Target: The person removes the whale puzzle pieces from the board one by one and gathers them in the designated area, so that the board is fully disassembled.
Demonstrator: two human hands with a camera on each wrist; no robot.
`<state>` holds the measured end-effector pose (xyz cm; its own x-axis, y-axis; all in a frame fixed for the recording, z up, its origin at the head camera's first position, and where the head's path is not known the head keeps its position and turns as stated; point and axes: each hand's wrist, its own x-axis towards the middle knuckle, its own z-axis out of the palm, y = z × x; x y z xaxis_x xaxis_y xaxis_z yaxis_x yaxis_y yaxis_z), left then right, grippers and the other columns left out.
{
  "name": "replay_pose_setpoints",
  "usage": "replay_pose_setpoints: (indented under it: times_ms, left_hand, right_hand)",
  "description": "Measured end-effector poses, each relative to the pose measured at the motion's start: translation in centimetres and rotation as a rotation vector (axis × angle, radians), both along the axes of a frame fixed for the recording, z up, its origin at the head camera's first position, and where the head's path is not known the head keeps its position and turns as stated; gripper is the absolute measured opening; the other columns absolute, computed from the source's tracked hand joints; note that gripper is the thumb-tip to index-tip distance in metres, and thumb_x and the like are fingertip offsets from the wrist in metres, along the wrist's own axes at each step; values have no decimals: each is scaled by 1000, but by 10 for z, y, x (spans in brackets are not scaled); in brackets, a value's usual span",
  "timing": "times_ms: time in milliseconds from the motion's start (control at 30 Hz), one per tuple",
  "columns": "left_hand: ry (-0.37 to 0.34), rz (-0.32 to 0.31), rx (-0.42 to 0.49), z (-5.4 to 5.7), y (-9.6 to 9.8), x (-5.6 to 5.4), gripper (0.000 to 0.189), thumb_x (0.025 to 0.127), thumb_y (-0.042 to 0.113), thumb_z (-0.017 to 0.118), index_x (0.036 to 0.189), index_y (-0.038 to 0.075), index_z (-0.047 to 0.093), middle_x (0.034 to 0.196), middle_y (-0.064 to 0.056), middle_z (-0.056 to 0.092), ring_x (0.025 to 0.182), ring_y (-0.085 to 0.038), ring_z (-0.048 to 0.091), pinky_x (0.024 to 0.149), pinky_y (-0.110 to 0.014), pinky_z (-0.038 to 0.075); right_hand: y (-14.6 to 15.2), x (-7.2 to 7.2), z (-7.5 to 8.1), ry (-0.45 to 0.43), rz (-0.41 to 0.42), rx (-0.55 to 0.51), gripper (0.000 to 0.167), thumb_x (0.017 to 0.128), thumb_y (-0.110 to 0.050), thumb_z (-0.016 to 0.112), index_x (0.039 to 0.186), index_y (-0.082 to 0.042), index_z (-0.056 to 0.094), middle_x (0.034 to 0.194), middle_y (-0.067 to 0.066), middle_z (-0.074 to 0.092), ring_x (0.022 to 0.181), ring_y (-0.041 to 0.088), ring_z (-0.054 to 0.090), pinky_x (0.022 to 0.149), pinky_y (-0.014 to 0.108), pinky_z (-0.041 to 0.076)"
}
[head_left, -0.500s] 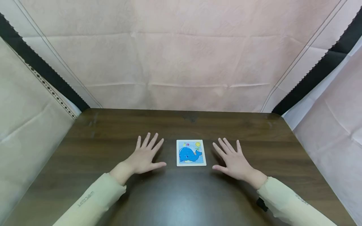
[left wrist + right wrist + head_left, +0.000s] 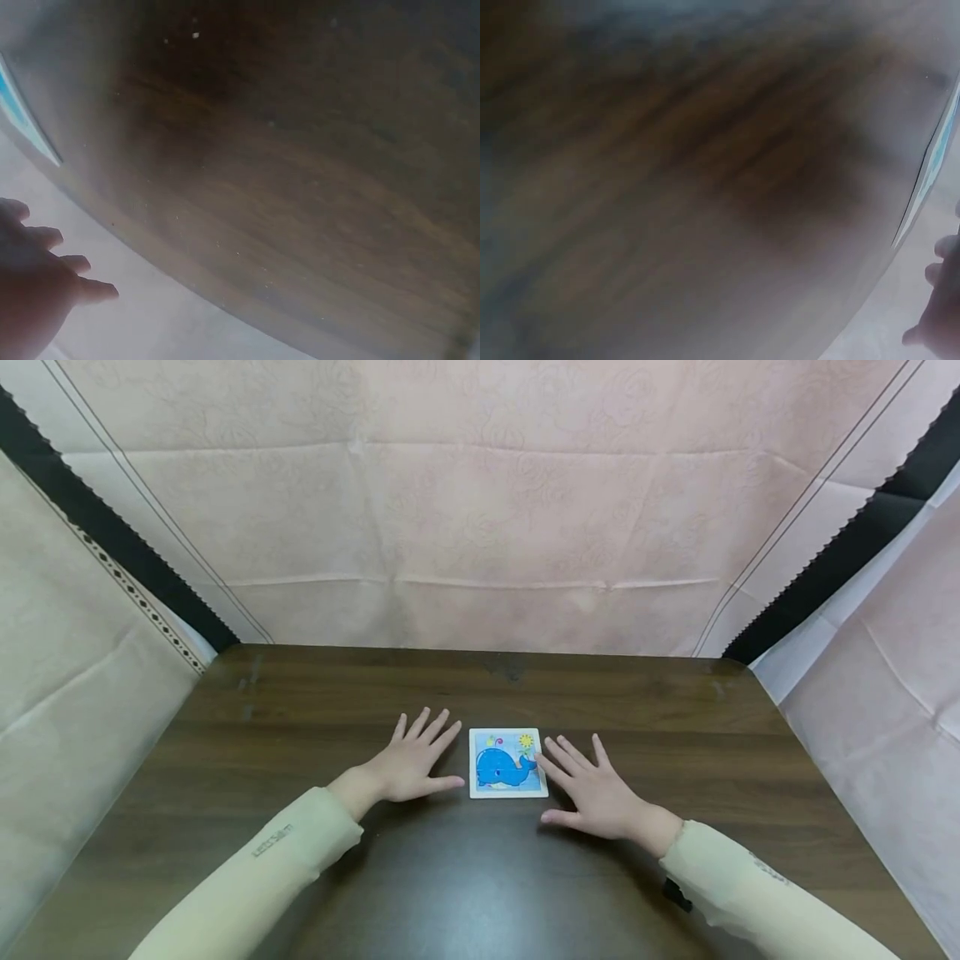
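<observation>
A square picture puzzle [image 2: 507, 768] with a white border lies flat on the table, showing a blue whale and a yellow sun. To its left is my left hand [image 2: 411, 765], fingers spread and straight, thumb tip close by the puzzle's left edge. From the other side my right hand [image 2: 592, 793] reaches in with spread fingers, and its index fingertip overlaps the puzzle's right edge in the head view. Neither hand grips anything. A sliver of the puzzle [image 2: 26, 120] shows at the left edge of the left wrist view.
The dark brown wooden table [image 2: 465, 877] stretches around both arms. Pale cloth [image 2: 495, 518] hangs behind its far edge, and more cloth panels with black bands [image 2: 120, 527] stand at both sides.
Both hands have moved inward toward the puzzle, the left one to the right and slightly up, the right one to the left. The puzzle lies practically where it was.
</observation>
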<state>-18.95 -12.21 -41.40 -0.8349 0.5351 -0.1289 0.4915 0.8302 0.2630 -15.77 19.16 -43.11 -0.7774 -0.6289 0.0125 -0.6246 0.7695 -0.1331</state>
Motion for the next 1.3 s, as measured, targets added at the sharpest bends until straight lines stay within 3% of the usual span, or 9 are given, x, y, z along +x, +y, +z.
replay_pose_setpoints:
  times_ms: [267, 500, 700, 1100, 1300]
  left_hand:
    - [-42, -18, -7, 0, 11, -5, 85, 86, 63, 47, 151, 17, 17, 158, -9, 9, 145, -36, 4, 114, -62, 4]
    - [-72, -25, -33, -1, 21, -7, 84, 86, 63, 47, 151, 19, 17, 158, -7, 9, 145, -35, 5, 115, -60, 5]
    - [-75, -22, -60, -2, 26, -9, 84, 86, 65, 45, 151, 19, 16, 158, -6, 10, 145, -36, 5, 115, -60, 6]
    - [-84, 8, -88, -9, 38, -19, 83, 87, 64, 44, 150, 16, 18, 158, -8, 13, 145, -36, 6, 115, -60, 5]
    - [-111, 48, -57, -10, 40, -24, 79, 89, 61, 45, 149, 14, 24, 156, -12, 17, 144, -37, 10, 113, -62, 8]
  right_hand:
    - [-7, 0, -2, -39, 62, 24, 82, 84, -64, 50, 148, -18, 26, 156, 8, 22, 144, 30, 18, 109, 69, 5]
    - [-10, 3, -5, -130, 82, 70, 85, 84, -70, 42, 150, -20, 19, 158, 4, 14, 146, 26, 11, 111, 66, 2]
    - [-12, 5, -6, -153, 87, 93, 85, 85, -70, 41, 150, -21, 19, 158, 5, 13, 146, 25, 10, 111, 66, 2]
    - [-11, 6, -7, -175, 83, 126, 85, 84, -72, 39, 150, -22, 19, 158, 3, 10, 146, 22, 10, 112, 64, 3]
    - [-11, 5, -7, -183, 82, 126, 85, 84, -73, 38, 150, -22, 19, 158, 3, 10, 146, 22, 11, 112, 64, 4]
